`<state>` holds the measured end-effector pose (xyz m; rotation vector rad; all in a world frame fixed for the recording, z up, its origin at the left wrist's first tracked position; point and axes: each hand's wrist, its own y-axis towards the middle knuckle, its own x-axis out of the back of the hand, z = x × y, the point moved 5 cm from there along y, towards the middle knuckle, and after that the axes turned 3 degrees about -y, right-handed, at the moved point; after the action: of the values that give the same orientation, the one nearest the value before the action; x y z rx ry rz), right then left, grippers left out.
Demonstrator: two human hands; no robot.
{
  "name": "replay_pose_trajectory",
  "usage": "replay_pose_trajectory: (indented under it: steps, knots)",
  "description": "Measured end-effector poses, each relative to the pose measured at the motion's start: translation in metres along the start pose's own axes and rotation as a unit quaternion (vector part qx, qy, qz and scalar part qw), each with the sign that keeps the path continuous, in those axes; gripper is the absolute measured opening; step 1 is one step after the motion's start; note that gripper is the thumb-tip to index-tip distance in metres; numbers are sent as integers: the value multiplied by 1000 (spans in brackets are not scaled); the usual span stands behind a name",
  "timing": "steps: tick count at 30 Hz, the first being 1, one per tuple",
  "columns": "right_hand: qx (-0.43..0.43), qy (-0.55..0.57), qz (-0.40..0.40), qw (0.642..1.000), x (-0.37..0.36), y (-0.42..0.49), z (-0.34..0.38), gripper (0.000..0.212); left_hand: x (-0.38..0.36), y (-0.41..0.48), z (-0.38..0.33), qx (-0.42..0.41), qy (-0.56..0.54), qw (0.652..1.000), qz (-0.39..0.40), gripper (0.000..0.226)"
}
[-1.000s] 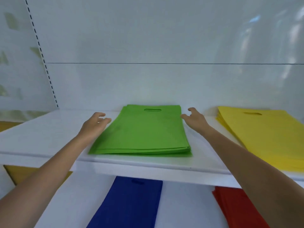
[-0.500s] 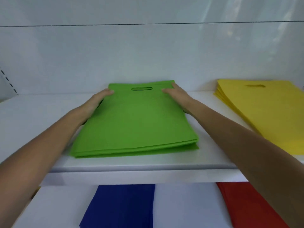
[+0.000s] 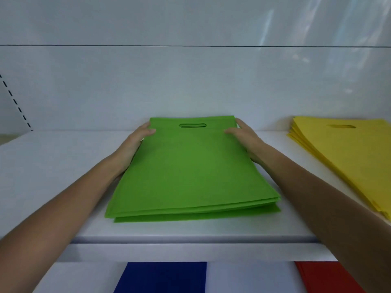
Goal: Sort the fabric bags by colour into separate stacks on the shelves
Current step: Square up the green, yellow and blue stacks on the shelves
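Note:
A stack of green fabric bags (image 3: 190,172) lies flat in the middle of the white upper shelf (image 3: 53,166), handle cut-out at the far end. My left hand (image 3: 135,142) holds the stack's far left edge, thumb on top and fingers round the side. My right hand (image 3: 245,138) holds the far right edge the same way. A yellow stack (image 3: 342,151) lies to the right on the same shelf. On the shelf below, a blue stack (image 3: 163,278) and a red stack (image 3: 321,278) show partly.
The white back wall (image 3: 190,85) stands just behind the green stack. A bare stretch of shelf lies left of the green bags, ending at a side panel with a dashed slot strip (image 3: 14,102). The shelf's front lip (image 3: 190,252) hides most of the lower shelf.
Both hands have moved from beside the green stack to its far corners, and the thumbs now lie on top. The view has come closer and lower.

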<state>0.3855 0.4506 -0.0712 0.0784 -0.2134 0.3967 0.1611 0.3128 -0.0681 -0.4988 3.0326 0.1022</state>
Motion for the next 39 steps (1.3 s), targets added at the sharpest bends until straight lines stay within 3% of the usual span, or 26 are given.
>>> replay_pose_trajectory:
  steps: [3,4,5,6,8,10,11,13,14,16,17,20,23,24,26,27,29,31,32,34,37,39]
  knots:
    - [-13,153,-8,988,10,-2,-4,56,-1,1,0,4,-28,1000,-13,42]
    - [-7,182,-5,983,10,-1,-5,43,-3,0,0,2,-30,999,-12,45]
    - [-6,193,-2,981,7,-3,-2,17,-2,1,-2,3,-31,999,-17,43]
    - [-6,194,-6,981,4,-1,-3,12,1,1,-6,3,-35,999,-31,36]
    - [-17,173,0,985,-3,1,-5,20,9,6,-6,4,-42,998,-52,26]
    - [-15,168,18,986,-6,3,-6,17,11,7,-7,-6,-35,999,-16,25]
    - [-16,178,27,984,-5,4,-5,19,13,10,-3,-6,-20,1000,2,36]
    - [-24,197,32,980,-1,1,-6,26,19,17,11,17,12,1000,2,83]
    - [-23,198,33,979,0,1,-7,29,16,14,10,21,-3,1000,-1,77]
    - [-19,204,40,978,-2,0,-6,27,4,2,-4,4,-25,1000,-6,30]
    - [-20,195,39,980,-4,-1,-5,24,3,0,-5,11,-26,999,-17,28]
    - [-24,135,28,990,-8,-5,2,16,1,-7,-8,9,-27,999,-22,52]
    - [-26,61,21,998,-3,-14,11,9,6,-22,-9,41,33,998,-23,25]
    - [-36,30,7,999,3,-17,14,20,10,-28,-14,42,79,995,-34,25]
    - [-58,-8,-23,998,15,-22,7,43,23,-37,-16,30,147,986,-70,51]
    - [-61,-10,-17,998,18,-24,1,38,27,-43,-13,28,141,987,-71,62]
    - [-62,22,18,998,8,-35,-5,19,16,-57,-10,49,82,994,-48,47]
    - [-57,15,10,998,-2,-43,-5,29,-1,-73,-8,32,80,996,-5,19]
    - [-56,19,6,998,-4,-46,-4,36,0,-80,-5,18,73,997,4,21]
    - [-48,58,20,997,-4,-54,3,20,10,-87,-8,26,59,998,-12,32]
    - [-54,20,41,998,8,-75,8,9,18,-96,-21,54,155,986,-8,93]
    - [-46,-67,52,995,13,-97,8,34,22,-109,-22,66,283,957,-1,128]
